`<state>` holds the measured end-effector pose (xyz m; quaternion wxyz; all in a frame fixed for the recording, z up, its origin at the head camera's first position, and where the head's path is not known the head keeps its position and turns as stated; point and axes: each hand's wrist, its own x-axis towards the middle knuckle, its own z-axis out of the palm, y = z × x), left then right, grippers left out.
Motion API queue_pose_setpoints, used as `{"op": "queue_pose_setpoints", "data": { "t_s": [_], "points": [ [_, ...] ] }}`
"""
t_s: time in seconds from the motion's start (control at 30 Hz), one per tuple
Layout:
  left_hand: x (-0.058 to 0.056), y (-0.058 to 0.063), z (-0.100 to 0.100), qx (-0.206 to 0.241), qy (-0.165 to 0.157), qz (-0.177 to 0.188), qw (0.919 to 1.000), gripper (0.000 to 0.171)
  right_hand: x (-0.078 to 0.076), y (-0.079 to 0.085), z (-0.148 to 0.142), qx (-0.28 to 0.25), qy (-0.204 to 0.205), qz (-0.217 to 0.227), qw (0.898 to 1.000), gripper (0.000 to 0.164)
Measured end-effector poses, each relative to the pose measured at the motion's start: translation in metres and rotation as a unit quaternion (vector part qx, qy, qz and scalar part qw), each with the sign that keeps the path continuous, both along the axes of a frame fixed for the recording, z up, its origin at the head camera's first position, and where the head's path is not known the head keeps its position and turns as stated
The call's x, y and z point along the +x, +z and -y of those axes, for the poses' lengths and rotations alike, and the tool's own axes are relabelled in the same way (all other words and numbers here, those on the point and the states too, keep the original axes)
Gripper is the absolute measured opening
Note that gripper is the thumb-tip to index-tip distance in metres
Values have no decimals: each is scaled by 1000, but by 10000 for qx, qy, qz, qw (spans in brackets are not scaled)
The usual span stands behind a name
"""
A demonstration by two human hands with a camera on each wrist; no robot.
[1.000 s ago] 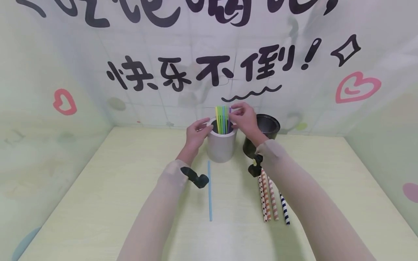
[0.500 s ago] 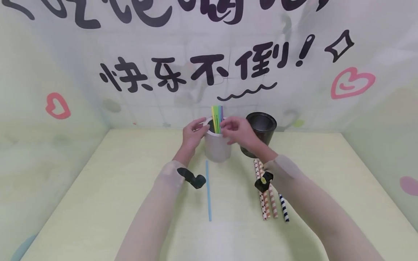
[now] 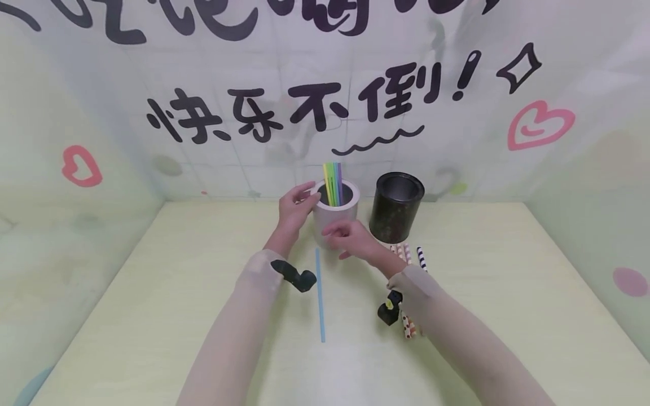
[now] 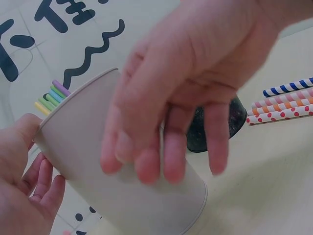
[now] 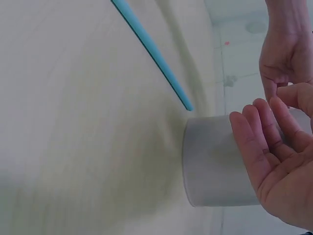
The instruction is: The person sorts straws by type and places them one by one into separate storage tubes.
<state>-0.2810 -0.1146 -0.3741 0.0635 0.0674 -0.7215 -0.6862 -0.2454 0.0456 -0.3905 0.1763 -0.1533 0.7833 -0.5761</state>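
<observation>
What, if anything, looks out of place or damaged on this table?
The blue straw lies alone on the table before the white cup, which looks odd because other plain-coloured straws stand inside it. I see nothing spilled or damaged.

Clock by head view | pale grey cup (image 3: 330, 216): upright, round, dark inside | straw bundle (image 3: 333, 184): yellow, green, blue, purple, standing in cup, tops above rim, leaning towards 11 o'clock | light-blue straw (image 3: 320, 296): straight, lying flat, 12-to-6, its 12 o'clock end just beside cup's base
</observation>
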Motion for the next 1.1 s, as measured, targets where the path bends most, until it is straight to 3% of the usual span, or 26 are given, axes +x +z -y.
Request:
{"op": "queue_pose_setpoints", "data": {
  "t_s": [0.27, 0.5, 0.83, 1.1],
  "points": [
    [0, -2, 2, 85, -22, 35, 10000, 38, 9, -35, 21, -213, -1111, 565, 9920, 28],
    [0, -2, 1, 139, -1, -87, 9999, 38, 18, -53, 36, 29, -1475, 563, 9875, 37],
    [0, -1, 0, 115, -55, 42, 9999, 37, 25, -58, 50, 624, -1993, 173, 9778, 35],
    [0, 0, 3, 115, -13, 112, 9999, 37, 25, -57, 57, 1025, -1940, -68, 9756, 38]
  ]
}}
